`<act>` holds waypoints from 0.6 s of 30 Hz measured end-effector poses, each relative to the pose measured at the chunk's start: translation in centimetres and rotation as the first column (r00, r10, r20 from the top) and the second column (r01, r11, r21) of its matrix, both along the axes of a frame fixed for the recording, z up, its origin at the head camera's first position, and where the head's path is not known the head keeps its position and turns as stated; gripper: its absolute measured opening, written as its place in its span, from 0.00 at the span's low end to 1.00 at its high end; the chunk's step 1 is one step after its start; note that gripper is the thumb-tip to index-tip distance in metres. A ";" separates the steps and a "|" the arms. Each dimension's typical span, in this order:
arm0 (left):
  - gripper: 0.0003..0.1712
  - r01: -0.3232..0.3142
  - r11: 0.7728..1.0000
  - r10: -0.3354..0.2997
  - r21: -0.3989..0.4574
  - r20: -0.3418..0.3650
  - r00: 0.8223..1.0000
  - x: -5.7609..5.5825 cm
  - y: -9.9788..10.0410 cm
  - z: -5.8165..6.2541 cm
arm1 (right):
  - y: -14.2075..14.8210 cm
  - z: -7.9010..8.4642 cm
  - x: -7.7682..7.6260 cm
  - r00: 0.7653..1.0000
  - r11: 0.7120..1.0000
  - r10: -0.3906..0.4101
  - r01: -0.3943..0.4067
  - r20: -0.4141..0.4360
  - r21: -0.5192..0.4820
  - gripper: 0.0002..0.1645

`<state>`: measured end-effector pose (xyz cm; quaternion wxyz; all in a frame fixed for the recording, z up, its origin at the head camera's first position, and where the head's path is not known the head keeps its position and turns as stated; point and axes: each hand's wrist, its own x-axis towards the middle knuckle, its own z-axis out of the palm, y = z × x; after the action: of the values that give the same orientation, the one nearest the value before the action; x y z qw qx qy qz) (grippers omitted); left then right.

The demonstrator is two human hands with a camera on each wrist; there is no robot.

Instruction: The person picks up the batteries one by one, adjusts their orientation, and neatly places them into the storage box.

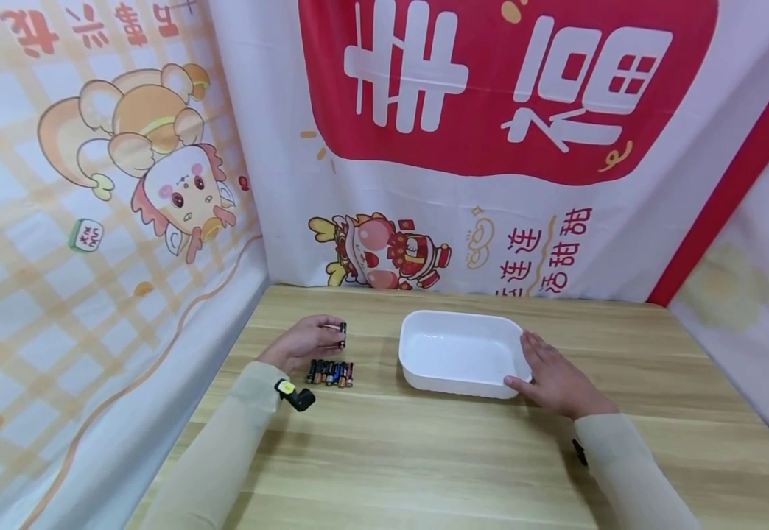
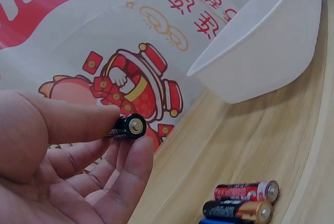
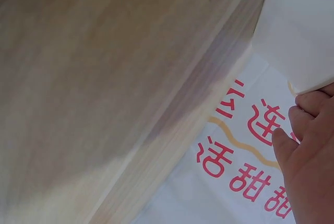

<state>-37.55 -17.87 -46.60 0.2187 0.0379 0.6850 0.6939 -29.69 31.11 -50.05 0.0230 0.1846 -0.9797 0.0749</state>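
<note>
In the head view my left hand point(image 1: 305, 340) pinches a black battery point(image 1: 342, 335) between thumb and fingers, above the table. The left wrist view shows that battery's metal end point(image 2: 136, 126) facing the camera. Just below the hand, a row of several batteries point(image 1: 329, 373) lies side by side; a red one point(image 2: 246, 191) and a black-and-copper one point(image 2: 237, 211) show close up. My right hand point(image 1: 560, 377) rests against the right end of a white plastic basin point(image 1: 457, 386), fingers fairly straight and thumb apart at the front corner. The basin has no visible contents.
The wooden table point(image 1: 384, 456) extends around the basin and batteries. Printed cloth hangings point(image 1: 278, 221) stand behind the table and along both sides. A dark wrist strap device point(image 1: 300, 396) sits at the left cuff.
</note>
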 end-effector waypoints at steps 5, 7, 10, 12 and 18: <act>0.24 -0.010 1.000 0.010 -0.009 0.017 1.000 -0.2 1.2 0.6 | 0.0 0.2 -0.1 1.000 1.000 0.011 -0.011 -0.012 -0.002 0.61; 0.24 -0.030 0.999 0.030 -0.018 0.013 0.999 -0.2 1.5 1.0 | -0.1 0.2 -0.1 1.000 1.000 0.013 -0.014 -0.016 -0.005 0.61; 0.23 -0.044 0.999 0.044 -0.025 0.000 0.999 -0.3 1.9 1.4 | -0.3 0.2 -0.2 1.000 1.000 0.018 -0.018 -0.025 -0.007 0.61; 0.24 -0.033 0.999 0.033 -0.024 -0.005 0.999 -0.4 2.3 1.5 | -0.3 0.2 -0.1 0.999 1.000 0.018 -0.018 -0.026 -0.005 0.61; 0.25 0.019 1.000 -0.019 -0.011 -0.025 1.000 -0.7 3.6 1.3 | 0.0 0.3 0.1 1.000 1.000 0.010 -0.010 -0.025 -0.010 0.61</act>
<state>-38.22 -14.31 -45.28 0.2170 0.0518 0.6910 0.6875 -29.60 31.08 -49.77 0.0360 0.1904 -0.9780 0.0779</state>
